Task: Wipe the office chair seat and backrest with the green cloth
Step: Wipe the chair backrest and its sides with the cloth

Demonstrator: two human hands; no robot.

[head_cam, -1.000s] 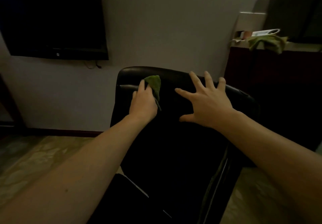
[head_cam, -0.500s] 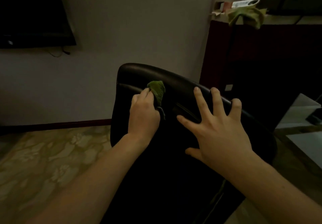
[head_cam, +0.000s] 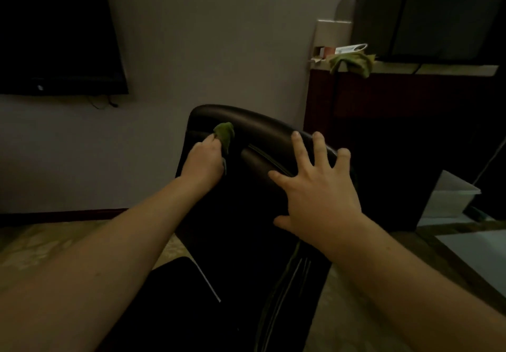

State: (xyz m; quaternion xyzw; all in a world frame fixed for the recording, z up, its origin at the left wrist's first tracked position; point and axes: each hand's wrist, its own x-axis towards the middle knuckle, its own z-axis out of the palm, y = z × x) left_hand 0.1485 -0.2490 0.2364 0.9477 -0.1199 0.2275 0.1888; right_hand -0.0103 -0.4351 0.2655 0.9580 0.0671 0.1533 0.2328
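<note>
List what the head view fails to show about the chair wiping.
Head view only:
- green cloth: mostly hidden in the left hand; only a tip shows.
- seat: dim, cut off by the bottom edge.
- backrest: its rear face is turned away; any dirt is unreadable in the dark.

Dimly lit room is shown, bounded by a pale wall [head_cam: 219,36] and a patterned floor [head_cam: 32,239].

A dark screen [head_cam: 54,31] is mounted on the wall at upper left, with loose cables [head_cam: 104,103] hung beneath it, and a dark red skirting board [head_cam: 54,212] is run along the wall's foot. At right, a dark red cabinet [head_cam: 410,97] is topped by a pale ledge [head_cam: 438,69], over whose edge a green rag [head_cam: 353,62] is draped; a large dark panel [head_cam: 438,9] is stood above. A white box [head_cam: 451,201] is set low at far right.
</note>
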